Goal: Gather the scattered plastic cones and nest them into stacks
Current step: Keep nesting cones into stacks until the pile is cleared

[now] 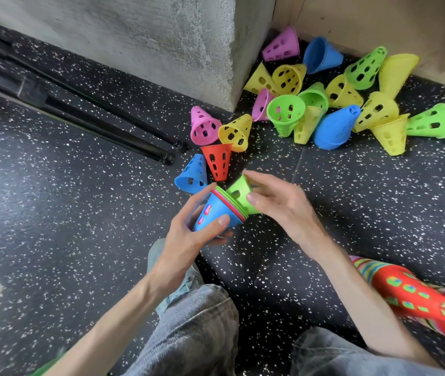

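Note:
My left hand [188, 234] grips a short nested stack [217, 211] whose outer cone is blue, with red, pink and green rims showing. My right hand [272, 202] pinches a green cone [239, 192] that sits in the mouth of that stack. Just beyond lie a red cone [218, 161], a blue cone [192, 176], a pink cone [203, 127] and a yellow cone [236, 132]. A heap of several yellow, green, blue and pink cones [338, 104] lies farther back on the right.
The floor [80, 213] is black rubber with white flecks. A concrete pillar [161, 44] rises at the back, a wooden panel [378, 20] to its right. Black poles [93, 118] lie at the left. A long red nested stack [416, 294] lies by my right knee.

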